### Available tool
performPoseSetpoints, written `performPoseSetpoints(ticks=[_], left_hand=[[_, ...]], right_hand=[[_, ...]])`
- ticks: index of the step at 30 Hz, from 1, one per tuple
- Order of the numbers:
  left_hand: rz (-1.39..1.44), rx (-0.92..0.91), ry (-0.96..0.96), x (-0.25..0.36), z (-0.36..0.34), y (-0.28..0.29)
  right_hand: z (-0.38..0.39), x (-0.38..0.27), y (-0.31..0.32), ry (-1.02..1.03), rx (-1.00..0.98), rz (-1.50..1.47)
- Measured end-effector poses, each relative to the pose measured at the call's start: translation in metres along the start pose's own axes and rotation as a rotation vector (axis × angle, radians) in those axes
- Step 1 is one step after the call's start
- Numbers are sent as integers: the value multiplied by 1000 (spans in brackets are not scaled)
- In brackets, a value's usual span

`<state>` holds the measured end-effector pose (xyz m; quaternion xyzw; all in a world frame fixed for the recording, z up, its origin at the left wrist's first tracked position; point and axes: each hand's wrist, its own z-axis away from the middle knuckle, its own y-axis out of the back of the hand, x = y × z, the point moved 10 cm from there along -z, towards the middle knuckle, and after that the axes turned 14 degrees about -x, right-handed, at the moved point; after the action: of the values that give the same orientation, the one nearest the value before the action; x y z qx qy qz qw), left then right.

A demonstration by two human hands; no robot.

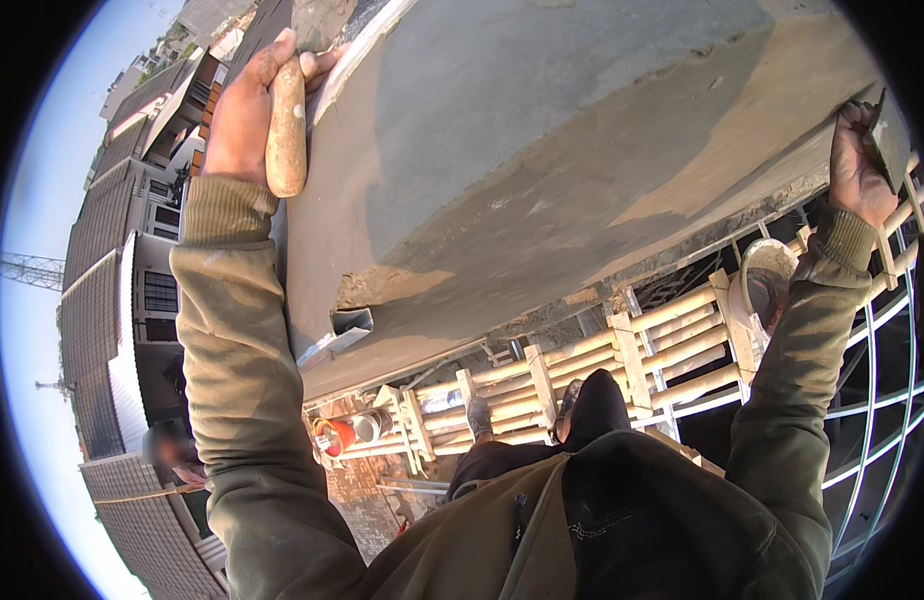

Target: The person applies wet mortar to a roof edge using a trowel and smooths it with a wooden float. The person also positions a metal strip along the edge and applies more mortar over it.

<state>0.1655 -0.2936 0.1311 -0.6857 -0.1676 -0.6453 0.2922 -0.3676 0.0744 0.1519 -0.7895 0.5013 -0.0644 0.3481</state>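
Observation:
My left hand (244, 115) is up at the upper left, closed round a rounded, worn wooden handle (286, 130) beside a pale straight edge on the cement surface. A large grey plastered surface (522, 140) with patchy damp areas fills the upper middle. My right hand (857, 170), at the far right, grips a dark flat trowel (887, 130) near that surface's edge. A short metal channel piece (350, 326) sticks out low on the plaster.
Below, my feet stand on a scaffold (662, 350) of wooden poles and slats. It holds a bucket (767, 280), with smaller pails (337, 435) to the left. Metal bars curve at the right. Another person (172, 450) is at lower left, before tiled-roof houses (102, 300).

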Motion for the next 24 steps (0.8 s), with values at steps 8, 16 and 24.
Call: performPoseSetpoints(ticks=[8, 16, 24], left_hand=[[103, 166, -89, 4, 13, 16], [-79, 36, -356, 112, 101, -34], [125, -666, 155, 22, 223, -153]], right_hand=[[129, 83, -79, -153, 277, 278], [203, 96, -178, -265, 445, 582], [248, 130, -222, -297, 482, 692]])
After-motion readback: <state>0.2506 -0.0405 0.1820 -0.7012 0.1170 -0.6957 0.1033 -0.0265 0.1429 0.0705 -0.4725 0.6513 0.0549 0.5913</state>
